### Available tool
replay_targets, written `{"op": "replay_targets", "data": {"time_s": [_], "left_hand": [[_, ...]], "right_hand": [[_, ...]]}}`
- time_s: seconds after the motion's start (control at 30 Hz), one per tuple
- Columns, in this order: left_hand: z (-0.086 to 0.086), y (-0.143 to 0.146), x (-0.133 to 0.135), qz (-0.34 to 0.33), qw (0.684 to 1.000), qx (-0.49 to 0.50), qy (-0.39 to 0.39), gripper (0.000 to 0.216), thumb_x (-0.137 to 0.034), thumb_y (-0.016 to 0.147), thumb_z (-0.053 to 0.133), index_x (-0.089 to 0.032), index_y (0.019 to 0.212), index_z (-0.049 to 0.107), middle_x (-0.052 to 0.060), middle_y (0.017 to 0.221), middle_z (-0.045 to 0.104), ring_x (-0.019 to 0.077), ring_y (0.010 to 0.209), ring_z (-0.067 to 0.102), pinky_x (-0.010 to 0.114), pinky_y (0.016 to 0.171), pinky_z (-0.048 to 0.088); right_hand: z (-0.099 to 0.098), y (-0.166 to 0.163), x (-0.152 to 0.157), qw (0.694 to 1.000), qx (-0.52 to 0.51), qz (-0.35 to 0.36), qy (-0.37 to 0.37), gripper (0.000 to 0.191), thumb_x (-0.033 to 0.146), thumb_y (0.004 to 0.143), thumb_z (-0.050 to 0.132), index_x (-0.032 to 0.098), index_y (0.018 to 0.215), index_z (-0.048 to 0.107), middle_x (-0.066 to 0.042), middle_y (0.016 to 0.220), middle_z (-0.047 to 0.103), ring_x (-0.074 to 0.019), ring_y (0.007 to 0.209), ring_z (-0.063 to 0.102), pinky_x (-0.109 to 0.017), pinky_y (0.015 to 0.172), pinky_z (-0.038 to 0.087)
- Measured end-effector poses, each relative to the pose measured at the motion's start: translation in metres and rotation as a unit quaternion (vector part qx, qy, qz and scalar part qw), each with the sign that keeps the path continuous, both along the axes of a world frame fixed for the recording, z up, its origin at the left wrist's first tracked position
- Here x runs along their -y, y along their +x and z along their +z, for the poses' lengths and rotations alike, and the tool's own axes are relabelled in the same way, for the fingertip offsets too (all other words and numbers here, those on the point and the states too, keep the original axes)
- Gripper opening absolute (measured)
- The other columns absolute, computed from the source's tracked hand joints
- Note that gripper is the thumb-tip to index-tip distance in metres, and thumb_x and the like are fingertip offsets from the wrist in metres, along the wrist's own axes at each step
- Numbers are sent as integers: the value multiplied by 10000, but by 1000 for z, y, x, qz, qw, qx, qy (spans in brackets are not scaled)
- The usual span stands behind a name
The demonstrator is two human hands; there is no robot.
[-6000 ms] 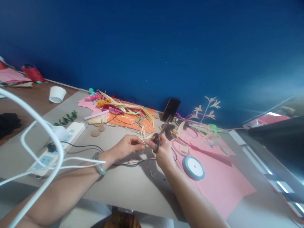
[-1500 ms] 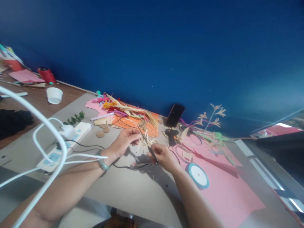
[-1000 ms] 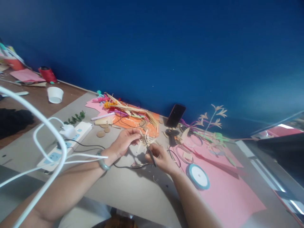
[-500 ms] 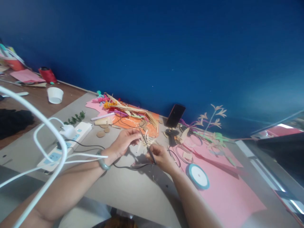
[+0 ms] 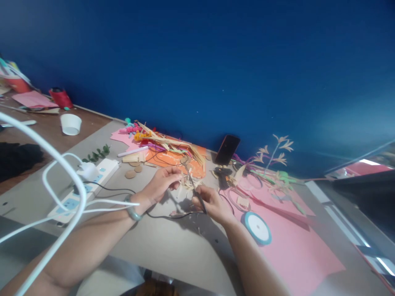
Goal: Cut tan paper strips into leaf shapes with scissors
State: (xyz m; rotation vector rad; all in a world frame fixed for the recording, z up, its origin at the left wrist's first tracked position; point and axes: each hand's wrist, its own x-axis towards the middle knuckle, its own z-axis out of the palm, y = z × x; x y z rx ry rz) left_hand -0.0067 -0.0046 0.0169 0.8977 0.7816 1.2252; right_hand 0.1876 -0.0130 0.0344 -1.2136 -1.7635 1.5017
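Note:
My left hand (image 5: 164, 184), a bracelet on its wrist, is pinched closed at the fingertips. What sits in the pinch is too small to make out. Just beyond the fingertips are pale straw-like scraps (image 5: 190, 183) on the table. Between thumb and fingers of my right hand (image 5: 211, 202) is a slim dark tweezers-like tool (image 5: 191, 179), its tip pointing up and away, over the scraps. A black glue gun (image 5: 222, 176) lies beyond my right hand. Close to the right wrist is a roll of tape (image 5: 257, 228) with a teal rim.
White cables (image 5: 69, 172) arch across the left foreground above a power strip (image 5: 86, 191). Orange paper (image 5: 160, 158) with dried strips lies at the back. A phone (image 5: 227, 149) leans on the blue wall. Pink sheets (image 5: 296, 246) and a pale flower spray (image 5: 274, 150) are at right.
The dark tool has swung slightly away from the left fingertips, and my right hand has moved a little to the right. My left hand stays almost in place, still pinched.

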Motion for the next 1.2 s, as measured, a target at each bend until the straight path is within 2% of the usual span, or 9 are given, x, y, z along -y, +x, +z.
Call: {"op": "replay_targets", "data": {"time_s": [0.13, 0.3, 0.43, 0.6, 0.73, 0.87, 0.93, 1.03, 1.2], "left_hand": [[2, -1, 1, -7, 1000, -21, 4, 155, -246, 700, 677, -136, 737, 574, -33, 584, 536, 52, 485, 434, 186, 490, 319], [0, 0, 5, -74, 989, -119, 49, 159, -253, 690, 710, -130, 768, 648, -2, 656, 606, 86, 595, 520, 214, 598, 399], [-3, 5, 7, -100, 981, -142, 81, 198, -287, 698, 722, -121, 782, 653, 27, 728, 643, 102, 642, 554, 224, 620, 415], [-6, 6, 7, -96, 981, -149, 81, 243, -300, 678, 746, -121, 785, 621, 21, 716, 625, 91, 621, 537, 210, 596, 407], [-5, 5, 7, -130, 983, -125, 23, 278, -394, 761, 656, -117, 750, 628, 38, 696, 627, 76, 552, 486, 201, 529, 363], [-3, 5, 10, -248, 961, -68, -98, 328, -433, 776, 623, -108, 766, 670, 65, 720, 632, 85, 517, 483, 216, 469, 335], [-3, 5, 12, -287, 949, -36, -124, 322, -426, 769, 634, -107, 776, 681, 70, 717, 622, 92, 522, 493, 218, 458, 328], [-4, 4, 13, -309, 941, -8, -138, 282, -394, 759, 658, -112, 744, 665, 57, 673, 590, 95, 533, 498, 213, 458, 323], [-3, 3, 12, -296, 945, -2, -136, 234, -341, 722, 706, -125, 703, 618, 18, 642, 537, 82, 514, 467, 215, 459, 323]], "right_hand": [[3, -1, 1, 999, -30, -43, -2, 439, 537, 644, 734, 184, 671, 474, 52, 549, 470, -80, 485, 405, -214, 459, 314], [0, -5, 1, 985, -83, -145, 44, 402, 401, 588, 816, 187, 743, 512, -3, 692, 617, -123, 600, 531, -241, 547, 413], [-6, -6, 1, 981, -102, -159, 50, 387, 372, 597, 816, 190, 786, 532, -22, 733, 659, -141, 634, 564, -259, 580, 429], [-10, -6, 0, 979, -96, -170, 57, 369, 376, 598, 811, 185, 756, 538, 4, 687, 623, -123, 597, 539, -254, 583, 431], [-13, -4, -2, 973, -125, -184, 59, 370, 364, 597, 812, 194, 775, 536, 6, 705, 614, -123, 613, 539, -267, 613, 450], [-15, -2, -2, 973, -150, -164, 55, 369, 347, 596, 815, 204, 769, 522, 5, 716, 616, -134, 632, 561, -285, 638, 468], [-14, -2, -2, 976, -152, -149, 50, 375, 357, 593, 815, 206, 772, 522, 4, 709, 615, -137, 624, 564, -286, 625, 471], [-11, -3, 0, 978, -151, -139, 48, 380, 366, 587, 818, 207, 762, 521, 6, 706, 615, -133, 620, 563, -277, 618, 470], [-10, -4, 1, 978, -160, -127, 49, 368, 348, 606, 813, 208, 778, 520, -10, 750, 633, -155, 669, 587, -301, 671, 487]]}}
